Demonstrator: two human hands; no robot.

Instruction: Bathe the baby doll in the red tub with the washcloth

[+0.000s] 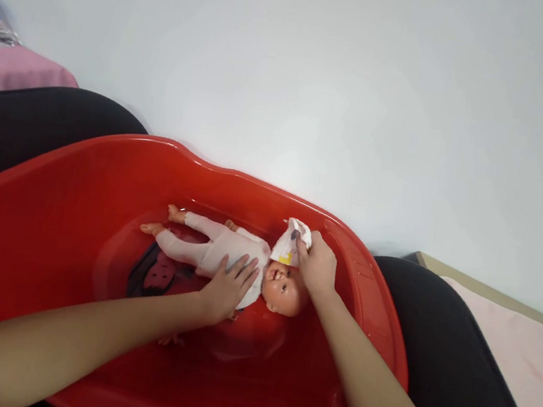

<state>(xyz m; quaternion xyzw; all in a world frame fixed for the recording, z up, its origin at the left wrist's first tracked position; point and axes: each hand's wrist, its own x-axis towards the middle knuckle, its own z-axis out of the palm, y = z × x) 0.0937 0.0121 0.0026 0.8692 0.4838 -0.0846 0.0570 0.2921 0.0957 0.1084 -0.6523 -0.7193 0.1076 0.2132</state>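
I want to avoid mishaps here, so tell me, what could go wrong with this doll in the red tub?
The left hand lies flat on the doll without gripping around it, so the doll might slide on the glossy tub.
The right hand seems to pinch the white cloth by one edge, so it could slip free.
The cloth hangs right by the doll's head, so it might drop over the face.

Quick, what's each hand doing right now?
Left hand: open, laid flat on the doll, gripping nothing.
Right hand: closed, pinching a white printed cloth by the doll's head.
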